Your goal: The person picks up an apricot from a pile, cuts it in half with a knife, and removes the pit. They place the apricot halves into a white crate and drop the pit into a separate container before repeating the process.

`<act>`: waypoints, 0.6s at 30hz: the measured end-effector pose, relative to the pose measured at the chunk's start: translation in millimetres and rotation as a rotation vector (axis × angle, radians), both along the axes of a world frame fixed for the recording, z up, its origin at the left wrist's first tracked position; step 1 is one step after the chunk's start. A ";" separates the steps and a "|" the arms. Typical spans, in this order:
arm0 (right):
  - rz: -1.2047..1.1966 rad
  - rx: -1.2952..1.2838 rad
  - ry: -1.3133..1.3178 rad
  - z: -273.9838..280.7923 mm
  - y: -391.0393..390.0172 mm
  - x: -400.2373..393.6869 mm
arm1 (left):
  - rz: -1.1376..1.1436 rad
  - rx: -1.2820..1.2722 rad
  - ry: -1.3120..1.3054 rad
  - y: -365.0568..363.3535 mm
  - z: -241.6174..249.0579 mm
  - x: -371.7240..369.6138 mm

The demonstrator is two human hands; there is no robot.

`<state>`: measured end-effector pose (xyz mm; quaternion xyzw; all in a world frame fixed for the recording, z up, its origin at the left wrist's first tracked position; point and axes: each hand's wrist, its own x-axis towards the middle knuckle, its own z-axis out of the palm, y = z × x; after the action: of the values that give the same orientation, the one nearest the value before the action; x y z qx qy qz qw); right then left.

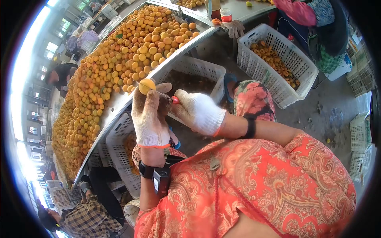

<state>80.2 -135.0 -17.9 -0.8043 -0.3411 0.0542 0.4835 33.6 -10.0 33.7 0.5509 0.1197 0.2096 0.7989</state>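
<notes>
My left hand (150, 119), in a white knitted glove soiled at the fingers, grips a yellow-orange apricot (147, 85) between its fingertips. The glove on my right hand (201, 112) matches it. That hand is closed around the red handle of a small knife (174, 100), whose thin blade points toward the apricot. Both hands are close together near the metal table's edge, above a white crate (220, 71) with dark brown contents. A large heap of whole apricots (131, 51) covers the table beyond my left hand.
At the upper right, a white crate (301, 59) contains cut apricots (274, 61). Another crate (119, 139) stands below my left wrist. A glove (234, 28) and a red-and-white jar (226, 15) are on the table. People work at the lower left (85, 214) and upper right (331, 23).
</notes>
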 end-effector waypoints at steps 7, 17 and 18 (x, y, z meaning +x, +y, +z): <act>0.002 0.112 -0.028 -5.1 -1.2 -4.1 | -0.040 -0.033 0.059 0.5 -15.4 1.4; -0.004 0.080 -0.055 -7.4 -4.1 -4.5 | 0.026 0.054 -0.015 11.1 -30.3 8.5; -0.001 0.077 -0.051 -6.8 -3.8 -4.3 | 0.023 -0.105 0.016 3.9 -30.5 9.6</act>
<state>75.9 -138.9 -24.7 -0.7865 -0.3548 0.0205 0.5051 43.2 -6.2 3.2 0.5084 0.1434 0.2077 0.8233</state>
